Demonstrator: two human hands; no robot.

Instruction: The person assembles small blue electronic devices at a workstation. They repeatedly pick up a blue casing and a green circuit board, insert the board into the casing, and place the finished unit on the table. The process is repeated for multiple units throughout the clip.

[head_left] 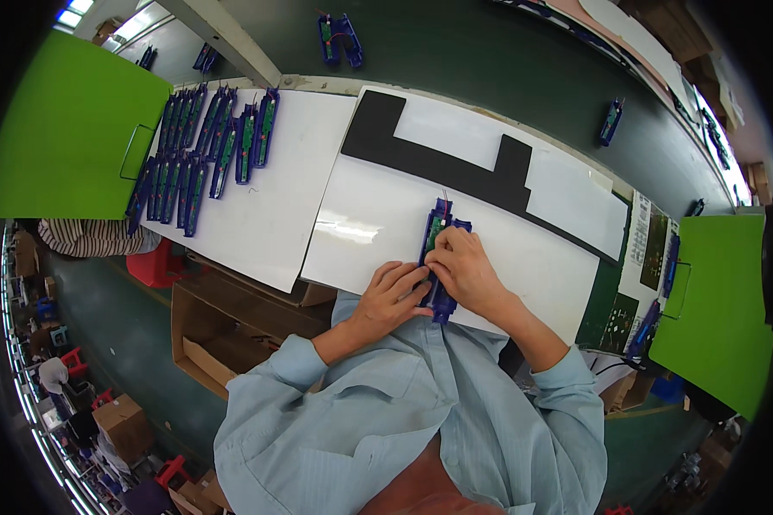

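A dark blue plastic casing (pixel 439 309) lies lengthwise on the white work surface before me. A green circuit board (pixel 437 229) sits inside its left part, with thin wires sticking out at the far end. Part of a second blue shell (pixel 462 225) shows on the right, partly covered by my fingers. My left hand (pixel 388 299) grips the casing's near left side, fingers bent over its edge. From the right, my right hand (pixel 466 268) presses bent fingertips together on the middle of the casing. What lies under those fingertips is hidden.
Several blue casings with green boards (pixel 193 150) stand in rows on the white board at left. A black L-shaped mat (pixel 438 163) lies beyond my hands. Green panels (pixel 69 129) flank both sides. More casings (pixel 339 40) lie on the dark green bench beyond.
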